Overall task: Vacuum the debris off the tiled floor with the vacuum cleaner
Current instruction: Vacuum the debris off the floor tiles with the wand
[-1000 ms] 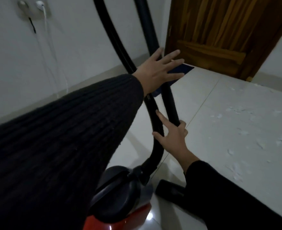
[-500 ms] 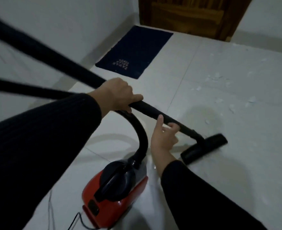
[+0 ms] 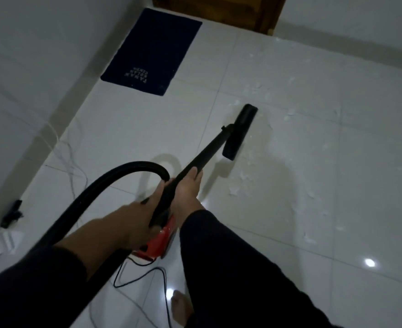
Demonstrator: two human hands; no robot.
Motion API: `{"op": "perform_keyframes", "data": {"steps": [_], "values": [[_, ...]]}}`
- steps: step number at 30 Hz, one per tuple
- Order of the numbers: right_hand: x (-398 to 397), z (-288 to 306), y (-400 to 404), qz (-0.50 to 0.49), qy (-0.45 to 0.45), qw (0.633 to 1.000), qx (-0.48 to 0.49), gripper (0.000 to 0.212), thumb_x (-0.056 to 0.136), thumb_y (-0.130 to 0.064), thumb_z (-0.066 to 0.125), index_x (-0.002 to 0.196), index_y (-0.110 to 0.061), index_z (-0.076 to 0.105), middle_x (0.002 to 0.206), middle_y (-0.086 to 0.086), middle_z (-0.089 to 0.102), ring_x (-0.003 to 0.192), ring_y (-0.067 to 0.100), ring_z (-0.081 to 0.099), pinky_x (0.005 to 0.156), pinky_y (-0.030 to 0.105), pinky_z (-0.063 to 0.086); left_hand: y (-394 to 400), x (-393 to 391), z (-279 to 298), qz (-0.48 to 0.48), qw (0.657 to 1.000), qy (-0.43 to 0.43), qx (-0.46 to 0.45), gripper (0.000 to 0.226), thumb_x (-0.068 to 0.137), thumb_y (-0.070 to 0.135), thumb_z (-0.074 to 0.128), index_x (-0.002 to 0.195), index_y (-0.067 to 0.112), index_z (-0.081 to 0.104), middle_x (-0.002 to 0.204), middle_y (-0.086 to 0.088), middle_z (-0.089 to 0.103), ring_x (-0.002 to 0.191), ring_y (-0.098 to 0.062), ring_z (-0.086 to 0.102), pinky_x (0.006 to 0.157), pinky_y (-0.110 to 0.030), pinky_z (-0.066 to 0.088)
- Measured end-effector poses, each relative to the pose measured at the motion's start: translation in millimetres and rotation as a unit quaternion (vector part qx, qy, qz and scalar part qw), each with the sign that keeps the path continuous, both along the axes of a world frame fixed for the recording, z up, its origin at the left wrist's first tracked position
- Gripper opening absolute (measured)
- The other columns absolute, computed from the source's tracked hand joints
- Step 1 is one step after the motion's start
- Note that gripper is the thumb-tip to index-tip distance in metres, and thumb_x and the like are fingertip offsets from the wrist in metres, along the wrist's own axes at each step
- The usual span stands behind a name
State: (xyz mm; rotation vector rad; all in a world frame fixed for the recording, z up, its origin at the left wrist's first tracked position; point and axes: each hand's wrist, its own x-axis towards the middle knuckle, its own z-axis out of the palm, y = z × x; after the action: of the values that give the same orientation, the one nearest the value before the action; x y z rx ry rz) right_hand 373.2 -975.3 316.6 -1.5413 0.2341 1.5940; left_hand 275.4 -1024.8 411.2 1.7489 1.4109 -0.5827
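The black vacuum wand (image 3: 204, 154) slants from my hands down to its floor nozzle (image 3: 240, 131), which rests on the white tiled floor (image 3: 313, 162) at the left edge of scattered white debris (image 3: 241, 181). My left hand (image 3: 136, 220) is closed around the wand's upper end, where the ribbed black hose (image 3: 114, 178) joins. My right hand (image 3: 187, 192) grips the wand just below it. The red vacuum body (image 3: 158, 242) sits on the floor under my hands, mostly hidden.
A dark blue mat (image 3: 152, 50) lies by the left wall before a wooden door (image 3: 219, 10). Thin white cables (image 3: 69, 162) and the black power cord (image 3: 148, 275) trail across the floor. A black plug (image 3: 11, 213) lies by the wall. My bare foot (image 3: 181, 308) is below.
Both hands have closed on the wand's upper end. The wand has swung down and forward, and the nozzle now lies farther out at the debris. The view has tipped toward the floor.
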Motion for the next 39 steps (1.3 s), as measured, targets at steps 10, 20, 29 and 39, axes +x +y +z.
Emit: {"op": "perform_keyframes", "data": {"steps": [10, 20, 29, 39], "values": [[5, -61, -74, 0.171, -0.163, 0.968, -0.080, 0.056, 0.095, -0.043, 0.031, 0.147, -0.047, 0.012, 0.100, 0.007, 0.050, 0.083, 0.026, 0.053, 0.092, 0.047, 0.052, -153, -16, -3, 0.392, 0.874, -0.198, -0.211, 0.081, 0.091, 0.036, 0.055, 0.137, 0.059, -0.008, 0.082, -0.006, 0.052, 0.050, -0.011, 0.049, 0.044, -0.020, 0.042], [5, -89, -162, 0.317, -0.018, 0.948, -0.008, 0.102, 0.068, -0.040, 0.075, 0.130, -0.070, 0.001, 0.110, 0.004, 0.035, 0.097, 0.027, 0.043, 0.088, 0.053, 0.049, -203, -2, -43, 0.489, 0.806, -0.244, -0.227, 0.071, 0.093, 0.035, 0.053, 0.135, 0.067, 0.005, 0.065, -0.008, 0.050, 0.047, -0.014, 0.052, 0.046, -0.027, 0.045], [16, -75, -194, 0.313, 0.016, 0.949, -0.038, 0.093, 0.088, -0.030, 0.061, 0.142, -0.057, -0.009, 0.123, 0.016, 0.052, 0.068, 0.018, 0.062, 0.068, 0.038, 0.056, -209, 14, -36, 0.523, 0.778, -0.242, -0.250, 0.067, 0.093, 0.034, 0.053, 0.129, 0.073, 0.011, 0.071, -0.011, 0.051, 0.049, -0.015, 0.053, 0.048, -0.029, 0.046], [43, -88, -210, 0.348, -0.039, 0.933, -0.080, 0.076, 0.098, -0.024, 0.048, 0.152, -0.041, -0.003, 0.105, 0.009, 0.054, 0.096, 0.024, 0.059, 0.068, 0.030, 0.049, -221, 39, -69, 0.492, 0.761, -0.262, -0.331, 0.063, 0.094, 0.033, 0.049, 0.140, 0.052, 0.010, 0.083, -0.013, 0.057, 0.061, -0.019, 0.062, 0.057, -0.031, 0.054]]}}
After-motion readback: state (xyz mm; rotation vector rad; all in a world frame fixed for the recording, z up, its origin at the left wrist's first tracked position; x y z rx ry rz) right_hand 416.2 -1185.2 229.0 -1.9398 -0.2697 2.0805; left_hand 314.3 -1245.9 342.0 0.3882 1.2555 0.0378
